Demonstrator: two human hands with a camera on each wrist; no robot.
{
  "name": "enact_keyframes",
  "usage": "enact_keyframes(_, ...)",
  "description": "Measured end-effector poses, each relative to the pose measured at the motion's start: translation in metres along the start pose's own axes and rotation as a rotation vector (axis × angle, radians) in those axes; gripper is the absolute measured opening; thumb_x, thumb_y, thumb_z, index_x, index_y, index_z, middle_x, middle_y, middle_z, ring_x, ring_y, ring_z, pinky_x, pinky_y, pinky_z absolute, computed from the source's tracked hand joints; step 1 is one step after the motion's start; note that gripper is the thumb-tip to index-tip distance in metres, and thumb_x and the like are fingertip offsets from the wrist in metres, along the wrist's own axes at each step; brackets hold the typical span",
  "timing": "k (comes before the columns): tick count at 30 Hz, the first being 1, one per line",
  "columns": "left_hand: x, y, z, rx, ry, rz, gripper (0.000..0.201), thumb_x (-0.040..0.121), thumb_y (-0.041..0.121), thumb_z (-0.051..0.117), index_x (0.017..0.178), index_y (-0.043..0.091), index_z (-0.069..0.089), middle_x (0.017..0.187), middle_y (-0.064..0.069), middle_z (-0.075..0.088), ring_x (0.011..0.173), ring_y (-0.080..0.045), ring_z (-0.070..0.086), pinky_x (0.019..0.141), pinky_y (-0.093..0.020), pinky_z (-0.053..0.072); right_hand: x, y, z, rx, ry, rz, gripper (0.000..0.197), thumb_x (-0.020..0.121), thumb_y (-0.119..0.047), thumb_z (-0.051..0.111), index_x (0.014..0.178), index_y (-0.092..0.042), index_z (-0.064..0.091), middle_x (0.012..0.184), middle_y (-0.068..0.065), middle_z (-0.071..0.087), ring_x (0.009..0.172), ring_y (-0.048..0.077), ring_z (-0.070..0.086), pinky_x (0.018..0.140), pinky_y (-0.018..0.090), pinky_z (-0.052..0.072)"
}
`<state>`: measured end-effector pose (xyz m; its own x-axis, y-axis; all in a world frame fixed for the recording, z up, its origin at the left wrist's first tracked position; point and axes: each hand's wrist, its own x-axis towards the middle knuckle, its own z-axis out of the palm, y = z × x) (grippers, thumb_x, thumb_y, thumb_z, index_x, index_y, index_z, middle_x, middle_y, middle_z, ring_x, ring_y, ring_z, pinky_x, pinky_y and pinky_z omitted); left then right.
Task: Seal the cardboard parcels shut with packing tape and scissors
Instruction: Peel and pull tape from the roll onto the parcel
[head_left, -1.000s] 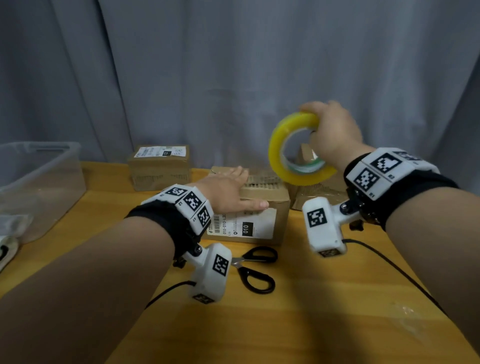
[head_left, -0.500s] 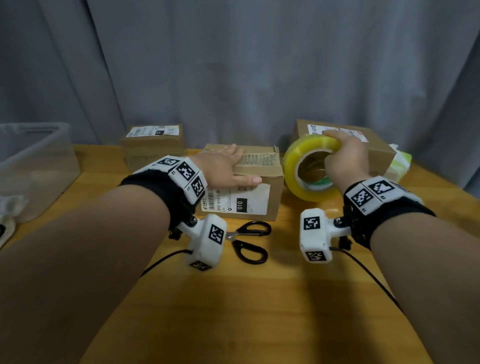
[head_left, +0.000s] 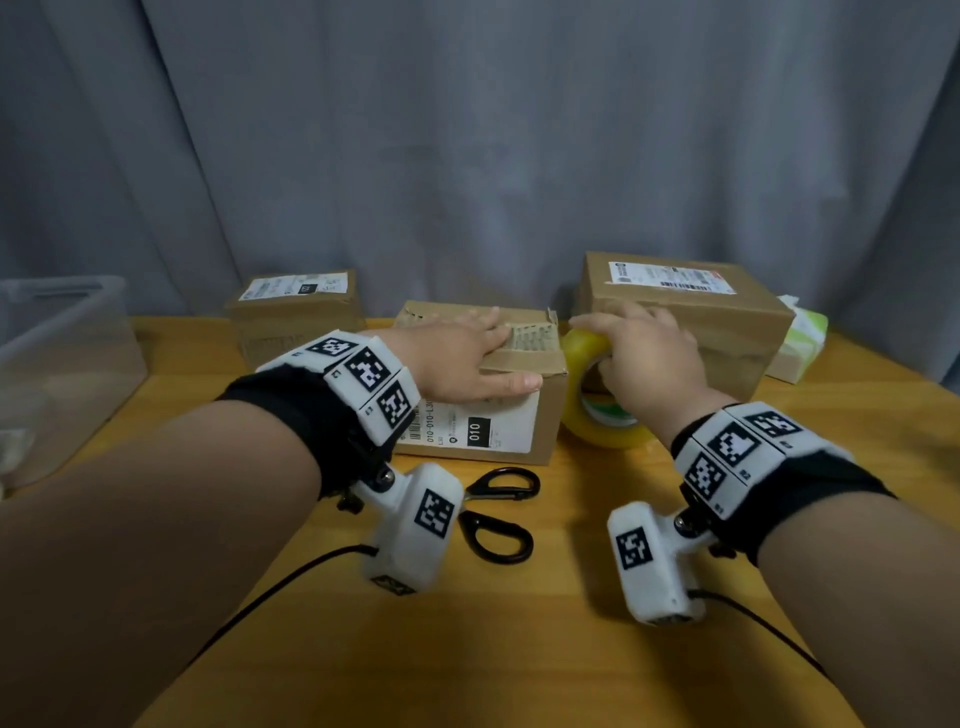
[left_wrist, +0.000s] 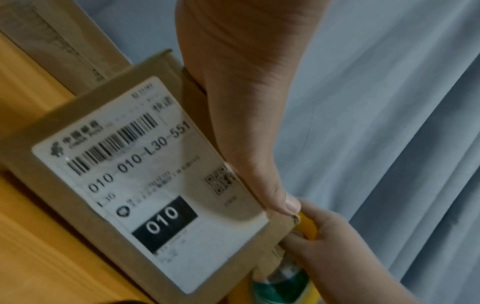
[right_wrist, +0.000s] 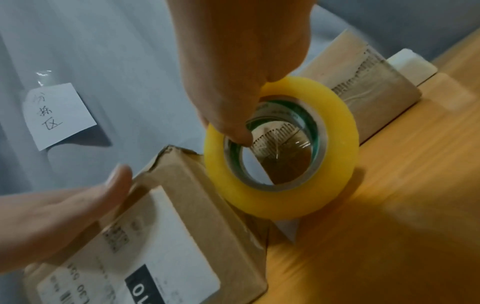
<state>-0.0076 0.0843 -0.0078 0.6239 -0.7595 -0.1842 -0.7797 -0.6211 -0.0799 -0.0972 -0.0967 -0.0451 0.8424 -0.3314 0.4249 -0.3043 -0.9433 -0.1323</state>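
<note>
A small cardboard parcel (head_left: 498, 431) with a white "010" label (left_wrist: 145, 197) sits mid-table. My left hand (head_left: 462, 358) lies flat on its top, fingers straight, thumb along the front edge (left_wrist: 288, 203). My right hand (head_left: 644, 353) grips a yellow roll of packing tape (head_left: 597, 431) standing on edge on the table against the parcel's right side; the thumb hooks inside the roll's core (right_wrist: 280, 148). Black-handled scissors (head_left: 498, 514) lie in front of the parcel, partly hidden by the left wrist camera.
A larger labelled box (head_left: 691, 317) stands behind the tape, another box (head_left: 296, 312) at back left. A clear plastic bin (head_left: 62, 364) sits at the far left, a green-and-white packet (head_left: 800, 338) at the far right. Grey curtain behind the wooden table (head_left: 519, 649).
My right hand has brought the tape roll down from in the air to the table beside the parcel's right end. The left hand has stayed flat on the parcel.
</note>
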Motion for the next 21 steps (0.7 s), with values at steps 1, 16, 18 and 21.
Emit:
enact_keyframes(1, 0.002, 0.005, 0.000, -0.011, -0.002, 0.015, 0.091, 0.074, 0.080, 0.016, 0.151, 0.035, -0.001, 0.160, 0.003, -0.007, 0.147, -0.028, 0.000, 0.117, -0.054, 0.005, -0.001, -0.002, 0.000, -0.019, 0.001, 0.000, 0.059, 0.091, -0.005, 0.046, 0.138, -0.042, 0.045, 0.146, 0.000, 0.041, 0.131, 0.032, 0.034, 0.103, 0.049, 0.031)
enact_keyframes(16, 0.016, 0.030, -0.017, 0.003, -0.100, -0.016, 0.103, 0.072, 0.081, 0.045, 0.145, 0.043, -0.018, 0.158, -0.012, -0.014, 0.144, -0.037, 0.013, 0.115, -0.048, 0.017, -0.011, 0.013, 0.000, 0.285, 0.106, 0.048, 0.059, 0.083, 0.011, 0.047, 0.136, -0.016, 0.048, 0.142, 0.006, 0.043, 0.128, 0.029, 0.040, 0.102, 0.036, 0.035)
enact_keyframes(18, 0.017, 0.023, -0.018, 0.116, -0.055, 0.048, 0.099, 0.074, 0.079, 0.045, 0.146, 0.045, -0.014, 0.160, -0.008, -0.004, 0.141, -0.031, 0.027, 0.109, -0.043, 0.029, -0.011, 0.016, 0.008, 0.364, 0.129, 0.105, 0.061, 0.084, 0.009, 0.049, 0.138, -0.020, 0.047, 0.141, 0.006, 0.044, 0.128, 0.030, 0.039, 0.104, 0.036, 0.034)
enact_keyframes(21, 0.014, 0.015, -0.014, 0.275, 0.057, 0.168, 0.088, 0.079, 0.078, 0.035, 0.148, 0.041, -0.004, 0.158, 0.002, 0.013, 0.132, -0.024, 0.040, 0.092, -0.039, 0.042, -0.016, 0.020, 0.020, 0.544, 0.174, 0.316, 0.061, 0.086, 0.004, 0.058, 0.139, -0.020, 0.041, 0.132, 0.008, 0.051, 0.123, 0.028, 0.048, 0.100, 0.037, 0.041)
